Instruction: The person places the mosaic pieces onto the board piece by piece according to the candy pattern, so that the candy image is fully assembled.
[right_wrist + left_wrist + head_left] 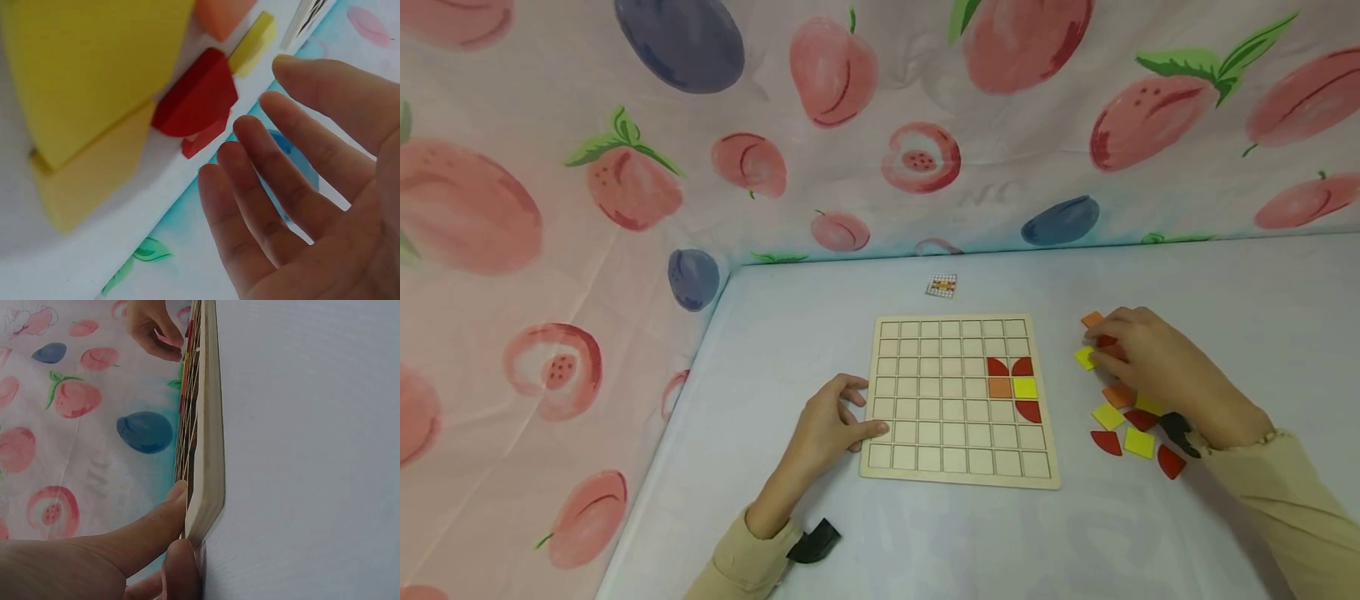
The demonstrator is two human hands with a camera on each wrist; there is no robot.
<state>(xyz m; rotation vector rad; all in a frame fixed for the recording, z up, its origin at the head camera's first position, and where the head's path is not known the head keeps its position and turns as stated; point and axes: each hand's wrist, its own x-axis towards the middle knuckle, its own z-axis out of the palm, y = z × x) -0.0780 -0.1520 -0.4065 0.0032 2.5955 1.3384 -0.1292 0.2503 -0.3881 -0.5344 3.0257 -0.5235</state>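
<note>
Head view: left hand (829,422) pinches board (931,411), right hand (1156,357) relaxed over tiles (1107,416).

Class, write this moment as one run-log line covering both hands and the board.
left hand: grips board | right hand: at loose pieces, none visibly held | on board: five pieces

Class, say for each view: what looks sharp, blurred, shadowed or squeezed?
Head: square pale wooden grid board fairly crisp, soft shadow beside the beige right sleeve; left wrist: board nearly edge-on, strongly foreshortened; right wrist: nearest flat yellow tile blurred, edges soft.
</note>
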